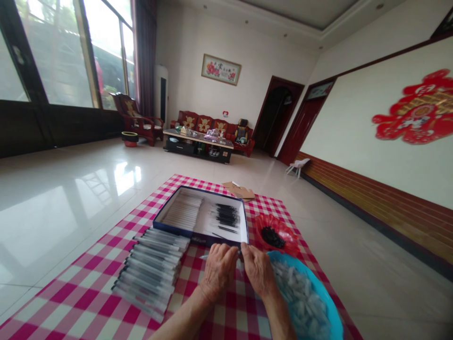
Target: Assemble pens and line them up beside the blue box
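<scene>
My left hand [220, 268] and my right hand [257, 270] meet over the front of the table, both closed on a pen [204, 257]. Its pale tip pokes out left of my left hand, and a dark bit shows between the fingertips; the rest is hidden. Left of my hands lies a stack of clear pens [150, 269] with dark ends. Just beyond is a shallow box [201, 240] with clear tubes [184, 208] on its left side and thin black sticks, perhaps refills [227, 216], on its right.
A blue bowl [334, 302] of small translucent pieces stands close to my right forearm. Behind it, a red flower-shaped dish [290, 236] holds small black parts. Torn cardboard [240, 191] lies at the far edge of the checked tablecloth [116, 245]. A coffee table [198, 146] stands across the room.
</scene>
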Motion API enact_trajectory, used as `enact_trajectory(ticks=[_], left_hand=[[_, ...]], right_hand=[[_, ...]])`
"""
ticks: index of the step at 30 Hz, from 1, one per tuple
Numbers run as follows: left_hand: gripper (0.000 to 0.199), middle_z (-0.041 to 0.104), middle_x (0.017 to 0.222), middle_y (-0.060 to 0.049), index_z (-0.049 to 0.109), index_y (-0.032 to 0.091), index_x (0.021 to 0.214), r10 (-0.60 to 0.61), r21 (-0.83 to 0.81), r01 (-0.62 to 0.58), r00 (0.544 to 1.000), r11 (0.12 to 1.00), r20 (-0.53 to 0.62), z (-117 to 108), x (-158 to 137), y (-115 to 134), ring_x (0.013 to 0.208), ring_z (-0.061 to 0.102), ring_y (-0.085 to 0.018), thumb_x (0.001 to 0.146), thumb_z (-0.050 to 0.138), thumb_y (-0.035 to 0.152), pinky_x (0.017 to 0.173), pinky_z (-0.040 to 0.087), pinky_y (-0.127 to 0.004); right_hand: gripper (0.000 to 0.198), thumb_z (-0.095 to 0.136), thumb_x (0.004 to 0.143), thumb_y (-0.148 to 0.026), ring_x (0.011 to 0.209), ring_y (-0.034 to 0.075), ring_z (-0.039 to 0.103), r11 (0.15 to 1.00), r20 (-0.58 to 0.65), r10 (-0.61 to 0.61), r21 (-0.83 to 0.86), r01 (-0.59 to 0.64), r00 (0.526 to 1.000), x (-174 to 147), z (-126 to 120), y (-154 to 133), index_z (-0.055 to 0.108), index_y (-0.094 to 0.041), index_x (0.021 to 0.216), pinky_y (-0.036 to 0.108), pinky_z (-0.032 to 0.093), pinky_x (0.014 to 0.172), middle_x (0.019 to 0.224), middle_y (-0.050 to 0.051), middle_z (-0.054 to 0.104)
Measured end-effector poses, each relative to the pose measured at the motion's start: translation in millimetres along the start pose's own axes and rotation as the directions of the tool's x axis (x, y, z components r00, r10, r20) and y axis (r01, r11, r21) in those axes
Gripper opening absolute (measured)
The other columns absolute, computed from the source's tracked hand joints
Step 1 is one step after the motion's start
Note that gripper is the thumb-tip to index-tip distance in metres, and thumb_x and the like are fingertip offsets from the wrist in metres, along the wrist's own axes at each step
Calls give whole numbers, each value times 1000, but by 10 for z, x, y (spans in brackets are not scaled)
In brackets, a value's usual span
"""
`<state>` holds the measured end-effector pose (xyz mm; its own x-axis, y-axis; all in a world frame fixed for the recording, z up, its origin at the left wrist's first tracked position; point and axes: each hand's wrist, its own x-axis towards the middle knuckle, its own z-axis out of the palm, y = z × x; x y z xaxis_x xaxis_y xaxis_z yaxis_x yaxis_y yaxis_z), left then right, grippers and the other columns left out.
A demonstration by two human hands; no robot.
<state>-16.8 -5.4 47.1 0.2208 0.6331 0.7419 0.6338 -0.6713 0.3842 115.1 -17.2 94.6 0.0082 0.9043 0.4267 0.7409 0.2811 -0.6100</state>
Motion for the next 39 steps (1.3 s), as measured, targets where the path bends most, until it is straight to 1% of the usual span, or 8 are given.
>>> enact_trajectory(ticks=[6,11,14,17,21,26,30,39], left_hand=[[23,55,73,-4,61,19,96,-2,1,2,1000,1000,-21,-16,13,-12,68,50,-18,93,38,18,66,37,-31],[23,53,72,-3,60,19,88,10,9,-10,1000,1000,-7,-20,18,11,67,49,-18,93,38,17,66,36,-31],[23,53,72,-3,60,19,88,15,9,-15,1000,1000,-16,-12,11,9,67,49,-18,93,38,17,66,37,-31],[23,54,73,-4,60,19,96,20,6,-20,999,1000,-37,-10,4,-9,68,49,-19,93,37,17,66,37,-32],[23,54,74,-4,60,18,98,15,-1,-15,1000,1000,-18,-28,8,-9,69,50,-19,94,37,18,67,37,-33],[24,54,73,-3,60,20,91,23,-5,-23,1000,1000,-11,-49,9,26,68,49,-18,93,37,17,66,37,-32],[23,54,72,-3,60,20,88,18,5,-18,1000,1000,-7,-40,8,24,67,50,-18,93,37,16,65,37,-31],[26,54,70,-3,58,20,81,16,18,-16,1000,1000,2,-48,26,23,65,49,-18,94,36,17,65,37,-31]], right_hand=[[20,50,87,-35,68,18,60,992,95,-37,121,25,995,-6,-107,-45,63,-20,81,25,45,63,75,3,67],[39,41,92,-40,60,15,54,997,44,-82,-2,82,996,3,-19,34,55,-20,61,24,39,57,62,2,60],[48,36,93,-46,53,14,48,999,9,-31,-38,32,999,3,6,58,50,-21,55,25,36,53,54,2,56],[45,35,93,-46,55,15,52,999,51,19,38,-21,999,-1,-51,42,55,-20,63,25,38,54,57,1,59],[27,46,90,-40,66,17,59,992,109,-36,126,22,993,-3,-137,-10,61,-21,78,24,43,62,72,1,66],[33,43,90,-38,61,16,57,997,56,-74,1,74,996,6,-36,14,56,-21,65,24,40,59,65,2,63],[45,37,93,-45,52,15,52,994,-4,-11,-108,11,1000,1,61,57,51,-22,57,26,34,54,55,3,60],[42,37,93,-44,54,14,51,996,81,-49,-65,54,996,-12,6,4,49,-22,59,24,35,54,57,1,59]])
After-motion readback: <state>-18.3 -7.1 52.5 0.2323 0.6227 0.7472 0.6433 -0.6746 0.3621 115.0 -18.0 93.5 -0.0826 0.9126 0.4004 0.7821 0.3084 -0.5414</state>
